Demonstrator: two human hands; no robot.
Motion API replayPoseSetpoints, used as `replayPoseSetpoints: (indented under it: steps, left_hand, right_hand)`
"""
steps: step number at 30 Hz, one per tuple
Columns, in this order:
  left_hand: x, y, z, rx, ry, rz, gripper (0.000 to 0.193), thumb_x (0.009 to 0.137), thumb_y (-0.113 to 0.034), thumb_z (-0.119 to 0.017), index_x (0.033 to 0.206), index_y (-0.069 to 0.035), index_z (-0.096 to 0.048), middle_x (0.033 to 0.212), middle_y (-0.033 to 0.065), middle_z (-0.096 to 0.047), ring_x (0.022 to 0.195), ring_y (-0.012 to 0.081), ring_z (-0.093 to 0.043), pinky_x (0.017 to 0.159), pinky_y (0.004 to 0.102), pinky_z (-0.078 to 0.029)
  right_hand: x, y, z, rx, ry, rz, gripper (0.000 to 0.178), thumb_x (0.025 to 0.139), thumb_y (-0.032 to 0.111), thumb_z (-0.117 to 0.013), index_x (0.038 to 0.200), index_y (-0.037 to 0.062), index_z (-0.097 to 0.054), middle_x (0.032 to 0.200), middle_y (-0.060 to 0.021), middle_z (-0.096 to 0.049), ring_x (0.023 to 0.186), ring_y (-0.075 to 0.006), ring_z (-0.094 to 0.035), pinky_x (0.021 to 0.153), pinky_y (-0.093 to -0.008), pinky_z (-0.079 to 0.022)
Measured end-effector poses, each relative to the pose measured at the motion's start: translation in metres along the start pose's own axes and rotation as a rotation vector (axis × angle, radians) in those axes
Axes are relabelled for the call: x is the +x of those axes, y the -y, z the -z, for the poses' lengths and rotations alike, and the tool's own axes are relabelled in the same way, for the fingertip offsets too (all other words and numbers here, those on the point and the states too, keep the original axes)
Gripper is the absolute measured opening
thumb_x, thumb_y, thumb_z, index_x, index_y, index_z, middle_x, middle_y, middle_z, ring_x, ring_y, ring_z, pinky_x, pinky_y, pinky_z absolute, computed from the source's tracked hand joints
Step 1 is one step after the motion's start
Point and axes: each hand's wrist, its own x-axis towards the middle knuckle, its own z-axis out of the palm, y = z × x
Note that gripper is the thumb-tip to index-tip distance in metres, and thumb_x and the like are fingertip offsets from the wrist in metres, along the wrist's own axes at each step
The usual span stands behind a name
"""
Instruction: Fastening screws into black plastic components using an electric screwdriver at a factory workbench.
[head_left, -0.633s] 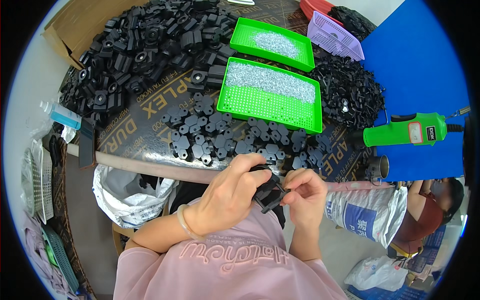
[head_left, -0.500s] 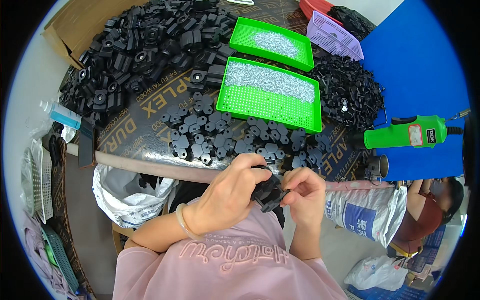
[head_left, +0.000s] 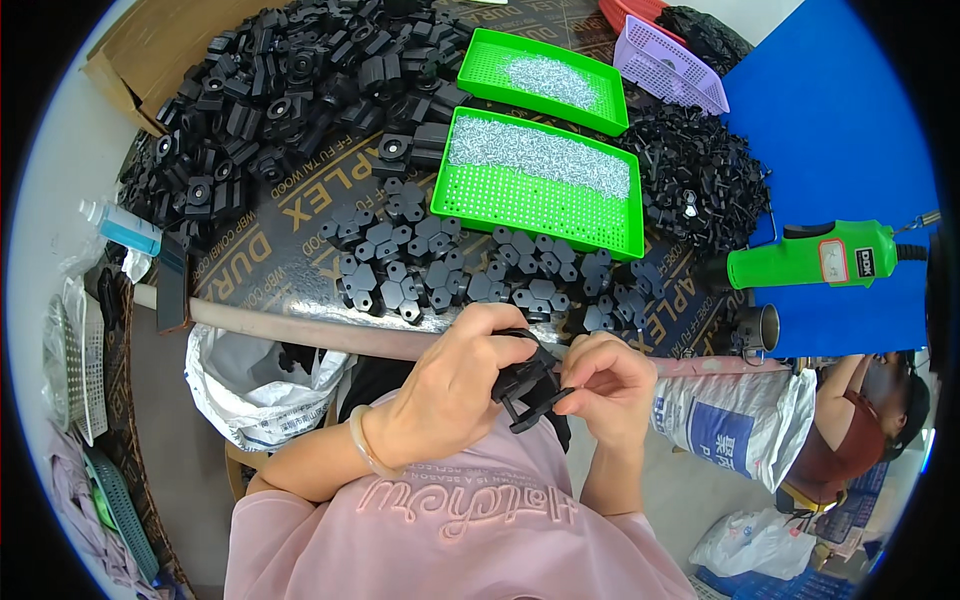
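My left hand (head_left: 455,375) is closed round a black plastic part (head_left: 527,382) with a flat plate and short posts, held just off the table's near edge in front of my chest. My right hand (head_left: 608,385) pinches at the part's right side with thumb and forefinger; whether a small piece sits between those fingertips is hidden. Beyond my hands, several black lobed plastic parts (head_left: 400,285) stand close together on the dark table (head_left: 290,215). Two green perforated trays (head_left: 540,205) hold small silvery metal pieces (head_left: 540,155).
Black block-like parts (head_left: 300,65) are heaped at the far left, small black pieces (head_left: 695,170) at the right. A green power screwdriver (head_left: 815,258) hangs at right above a metal cup (head_left: 757,330). White sacks (head_left: 270,390) sit below the edge. Another person (head_left: 850,430) sits at lower right.
The black part has turned in my left hand, so its plate and a post now face differently. My right fingers stay pinched at its side. The view has shifted slightly.
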Motion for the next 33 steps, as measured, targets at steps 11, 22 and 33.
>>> replayPoseSetpoints:
  steps: [11, 22, 33]
  left_hand:
    - [0.006, 0.001, 0.012, -0.317, 0.138, 0.174, 0.064, 0.069, 0.017, -0.059, 0.129, 0.0, -0.044, 0.124, 0.0217, -0.055, 0.114, 0.0398, -0.056, 0.1, 0.0431, -0.045]
    - [0.006, 0.006, 0.021, -0.423, 0.31, 0.215, 0.072, 0.066, 0.01, -0.059, 0.132, -0.004, -0.035, 0.13, 0.0209, -0.043, 0.104, 0.0282, -0.056, 0.07, 0.0309, -0.049]
    - [0.007, 0.012, 0.021, -0.619, 0.363, 0.313, 0.08, 0.07, -0.01, -0.081, 0.131, -0.007, -0.028, 0.136, 0.0263, -0.037, 0.118, 0.0261, -0.051, 0.099, 0.0378, -0.046]
  right_hand:
    - [0.004, -0.001, -0.004, -0.202, -0.005, 0.163, 0.034, 0.063, 0.013, -0.094, 0.082, -0.0005, -0.069, 0.083, -0.0074, -0.066, 0.074, -0.0173, -0.06, 0.065, -0.0287, -0.046]
    - [0.003, -0.006, -0.001, -0.157, -0.007, 0.132, 0.032, 0.07, 0.012, -0.092, 0.086, -0.0018, -0.068, 0.088, -0.0091, -0.066, 0.078, -0.017, -0.061, 0.067, -0.0277, -0.048]
    - [0.002, -0.011, 0.002, 0.119, -0.015, 0.045, 0.034, 0.073, 0.015, -0.091, 0.086, -0.0022, -0.065, 0.088, -0.0082, -0.064, 0.079, -0.016, -0.06, 0.069, -0.027, -0.047]
